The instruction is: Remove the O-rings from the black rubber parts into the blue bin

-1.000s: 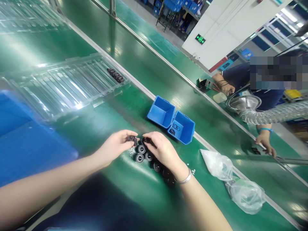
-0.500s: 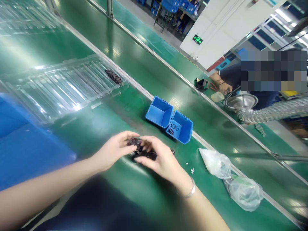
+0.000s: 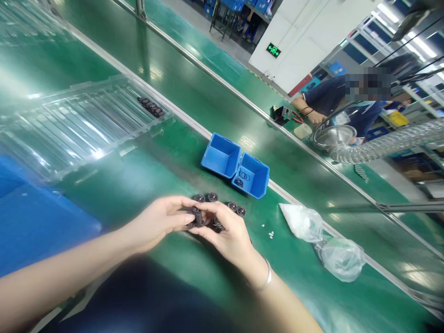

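Note:
Between my two hands is a small black cylindrical part (image 3: 197, 216) with a wider base. My left hand (image 3: 163, 219) pinches it between thumb and fingers from the left. From the right, the thumb and fingertips of my right hand (image 3: 227, 231), with a bangle on the wrist, grip the same part. Several round black parts with spiral tops (image 3: 212, 197) stand on the green bench just beyond my hands; some are partly hidden behind my right hand. Beyond these, one blue bin (image 3: 254, 178) holds thin black rings (image 3: 244, 175), and another blue bin (image 3: 222, 157) adjoins it.
A clear ribbed tray (image 3: 90, 125) at the left holds several black parts (image 3: 151, 107) at its far end. Plastic bags (image 3: 342, 259) and small white pieces (image 3: 271, 235) lie at the right. Across the metal rail (image 3: 208, 71), a co-worker's arm (image 3: 312, 113) is near a flexible duct (image 3: 385, 145).
The view has shifted slightly, so the surroundings appear further left. My hands have drawn closer around the black part, which now stands more upright, and the round parts behind show more clearly.

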Available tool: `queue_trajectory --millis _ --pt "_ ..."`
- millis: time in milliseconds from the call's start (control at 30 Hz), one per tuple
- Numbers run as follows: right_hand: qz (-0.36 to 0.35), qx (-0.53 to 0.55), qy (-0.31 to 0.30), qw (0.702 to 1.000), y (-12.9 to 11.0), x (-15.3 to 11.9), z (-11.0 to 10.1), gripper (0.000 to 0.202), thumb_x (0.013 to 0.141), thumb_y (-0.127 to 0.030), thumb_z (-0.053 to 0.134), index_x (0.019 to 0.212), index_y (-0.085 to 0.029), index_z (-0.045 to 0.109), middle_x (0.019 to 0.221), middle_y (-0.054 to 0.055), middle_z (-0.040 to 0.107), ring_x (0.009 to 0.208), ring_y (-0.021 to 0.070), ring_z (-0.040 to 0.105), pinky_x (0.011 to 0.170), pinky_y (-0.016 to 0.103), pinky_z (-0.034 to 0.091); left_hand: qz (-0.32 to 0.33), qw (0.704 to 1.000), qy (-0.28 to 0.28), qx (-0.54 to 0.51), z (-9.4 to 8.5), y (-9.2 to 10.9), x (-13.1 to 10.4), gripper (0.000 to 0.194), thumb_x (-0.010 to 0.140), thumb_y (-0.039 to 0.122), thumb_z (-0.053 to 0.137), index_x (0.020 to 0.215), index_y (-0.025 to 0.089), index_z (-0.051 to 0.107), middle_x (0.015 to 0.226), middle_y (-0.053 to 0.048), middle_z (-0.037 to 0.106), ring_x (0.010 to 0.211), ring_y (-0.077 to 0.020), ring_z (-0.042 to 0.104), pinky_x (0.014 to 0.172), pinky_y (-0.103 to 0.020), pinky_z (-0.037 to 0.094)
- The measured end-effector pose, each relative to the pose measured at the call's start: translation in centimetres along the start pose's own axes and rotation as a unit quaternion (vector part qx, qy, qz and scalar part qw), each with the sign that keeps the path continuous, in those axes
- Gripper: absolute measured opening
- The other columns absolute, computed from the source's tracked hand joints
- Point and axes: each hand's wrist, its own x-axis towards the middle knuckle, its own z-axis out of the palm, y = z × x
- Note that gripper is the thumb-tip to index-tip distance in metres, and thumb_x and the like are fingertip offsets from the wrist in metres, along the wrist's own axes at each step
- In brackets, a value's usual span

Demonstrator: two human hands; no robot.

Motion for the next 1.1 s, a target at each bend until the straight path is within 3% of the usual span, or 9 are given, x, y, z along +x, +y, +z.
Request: queue_trajectory --millis 67,200,267,367,533,800,1100 --pt "0.038 0.059 0.014 0.997 0.0 0.0 0.2 0.033 0.085 -0.034 0.074 0.115 -0.025 0.062 0.090 0.002 0.066 0.080 0.0170 0.064 0.077 0.031 0.057 0.008 1.000 -0.003 0.004 0.0 0.1 -0.1 0.023 0.080 0.022 0.074 0.103 0.020 0.072 0.104 -0.007 0.075 0.100 -0.0227 0.069 0.091 -0.037 0.054" --pt "0.115 0.210 0.019 0.971 0.3 0.1 -0.5 0.020 0.092 -0.033 0.064 0.110 -0.022 0.062 0.097 0.005 0.061 0.079 0.0159 0.066 0.075 0.032 0.059 0.018 0.999 0.034 -0.009 -0.1 0.1 0.0 0.024 0.079 0.022 0.075 0.102 0.019 0.071 0.107 -0.007 0.074 0.105 -0.0253 0.068 0.096 -0.042 0.053" --pt "0.130 0.235 0.041 0.962 0.7 0.1 -1.4 0.016 0.094 -0.030 0.060 0.108 -0.021 0.060 0.101 0.006 0.059 0.078 0.0152 0.066 0.074 0.032 0.059 0.018 0.999 0.049 -0.010 -0.1 0.1 0.1 0.023 0.079 0.022 0.075 0.102 0.018 0.071 0.111 -0.008 0.074 0.111 -0.0275 0.066 0.098 -0.043 0.053" --pt "0.108 0.126 0.047 0.985 1.3 -0.4 -2.4 0.009 0.091 -0.022 0.062 0.100 -0.022 0.062 0.103 0.007 0.060 0.086 0.0177 0.064 0.076 0.032 0.057 0.022 0.998 0.066 0.003 -0.3 0.2 0.3 0.024 0.079 0.022 0.074 0.103 0.019 0.071 0.113 -0.009 0.073 0.117 -0.0289 0.063 0.098 -0.042 0.052" --pt "0.035 -0.056 -0.033 0.997 2.1 -1.9 -1.7 0.021 0.093 -0.012 0.055 0.110 -0.023 0.059 0.105 0.007 0.064 0.100 0.0216 0.060 0.090 0.041 0.052 0.036 0.994 0.095 0.041 -0.5 0.1 0.6 0.028 0.078 0.025 0.076 0.105 0.020 0.069 0.113 -0.007 0.072 0.117 -0.0293 0.063 0.100 -0.043 0.051" --pt "0.000 -0.118 -0.087 0.989 2.4 -2.0 -1.0 0.032 0.094 -0.008 0.049 0.122 -0.023 0.053 0.110 0.009 0.064 0.103 0.0243 0.060 0.091 0.047 0.052 0.050 0.991 0.104 0.062 -0.9 -0.1 0.7 0.033 0.077 0.027 0.078 0.107 0.019 0.069 0.115 -0.008 0.072 0.112 -0.0281 0.065 0.102 -0.044 0.050" --pt "-0.008 -0.117 -0.071 0.991 3.0 -2.5 -0.9 0.027 0.097 -0.013 0.050 0.122 -0.023 0.052 0.111 0.008 0.065 0.101 0.0230 0.060 0.089 0.044 0.051 0.049 0.991 0.100 0.078 -1.1 -0.3 0.9 0.032 0.080 0.026 0.075 0.110 0.019 0.067 0.115 -0.009 0.072 0.116 -0.0290 0.063 0.103 -0.047 0.047"
